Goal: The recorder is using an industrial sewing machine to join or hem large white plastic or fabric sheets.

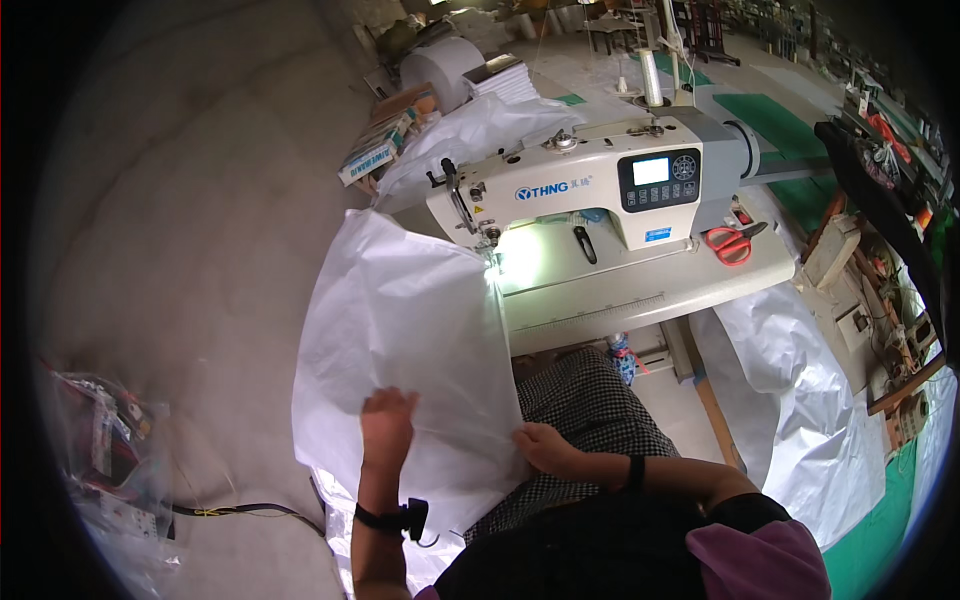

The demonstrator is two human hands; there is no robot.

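Observation:
A large white sheet (400,330), thin and wrinkled, hangs from the needle end of a white sewing machine (590,180) down over my lap. My right hand (550,448) is closed on the sheet's right edge, thumb and fingers pinching it. Over the sheet's lower middle is my left hand (388,428); its fingers look bent and slightly blurred, and whether they grip the material is unclear. The sheet's top corner lies beside the lit needle area (493,258). Where it meets the presser foot is hard to make out.
Red-handled scissors (733,245) and a small black tool (585,245) lie on the machine bed. More white sheeting (800,400) hangs at right. Boxes (375,150) and a large roll (440,72) stand behind. A clear plastic bag (110,460) is at lower left, near a black cable (250,510).

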